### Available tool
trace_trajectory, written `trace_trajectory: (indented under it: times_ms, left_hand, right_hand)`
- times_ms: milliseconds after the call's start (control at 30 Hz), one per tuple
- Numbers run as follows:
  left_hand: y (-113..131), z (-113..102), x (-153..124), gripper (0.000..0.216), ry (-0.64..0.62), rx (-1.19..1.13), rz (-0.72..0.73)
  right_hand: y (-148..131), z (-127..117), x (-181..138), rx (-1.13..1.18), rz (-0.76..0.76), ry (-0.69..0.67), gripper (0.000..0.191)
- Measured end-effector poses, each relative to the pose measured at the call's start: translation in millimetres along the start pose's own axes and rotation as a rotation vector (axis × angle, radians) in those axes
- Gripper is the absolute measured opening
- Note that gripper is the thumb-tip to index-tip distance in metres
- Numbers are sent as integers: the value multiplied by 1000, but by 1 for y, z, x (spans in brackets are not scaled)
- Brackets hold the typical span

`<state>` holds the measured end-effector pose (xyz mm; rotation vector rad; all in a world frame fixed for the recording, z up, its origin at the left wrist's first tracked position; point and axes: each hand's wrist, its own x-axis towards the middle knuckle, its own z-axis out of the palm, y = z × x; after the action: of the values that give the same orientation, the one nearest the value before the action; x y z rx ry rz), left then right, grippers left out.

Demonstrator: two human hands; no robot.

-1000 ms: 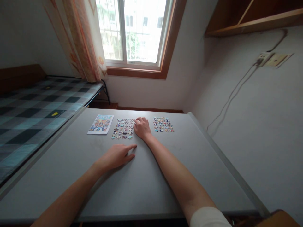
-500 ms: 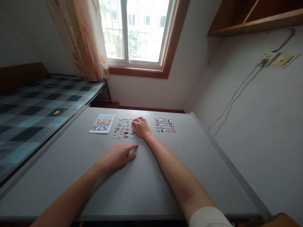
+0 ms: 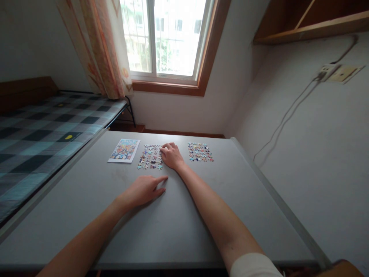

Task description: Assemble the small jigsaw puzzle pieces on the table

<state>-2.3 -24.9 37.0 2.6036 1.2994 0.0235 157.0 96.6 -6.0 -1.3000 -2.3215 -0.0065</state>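
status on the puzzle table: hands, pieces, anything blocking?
Left hand flat on table, holding nothing. Right hand fingers on near piece group. Second group to its right, untouched; picture card left. Nothing blocking.

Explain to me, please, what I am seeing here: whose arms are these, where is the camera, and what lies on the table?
The camera sits on a person's head, looking forward and down, so both arms are that person's own. The left hand rests flat on the grey table, holding nothing. The right hand touches the edge of a group of loose puzzle pieces; whether it grips one is unclear. A second group of pieces lies to the right, and a colourful picture card to the left.
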Motion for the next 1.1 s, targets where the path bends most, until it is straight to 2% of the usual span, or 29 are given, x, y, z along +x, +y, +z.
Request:
trace_trajectory:
  times_ms: [333, 400, 500, 600, 667, 1100]
  left_hand:
    - [-1, 2, 1, 44, -2, -6, -6]
    - [-1, 1, 1, 45, -3, -10, -9]
    - [0, 0, 1, 45, -11, -17, -14]
    - [1, -2, 0, 46, -15, -15, -8]
    - [1, -3, 0, 46, -17, -14, -8]
    - [1, -2, 0, 46, -9, -14, -3]
  right_hand:
    - [0, 0, 0, 36, 2, 0, 27]
    - [1, 0, 0, 38, 66, 46, 31]
    - [4, -1, 1, 22, 248, 112, 39]
    - [7, 0, 2, 4, 392, 74, 40]
    - [8, 0, 3, -7, 432, 31, 40]
    - [6, 2, 1, -18, 315, 16, 36]
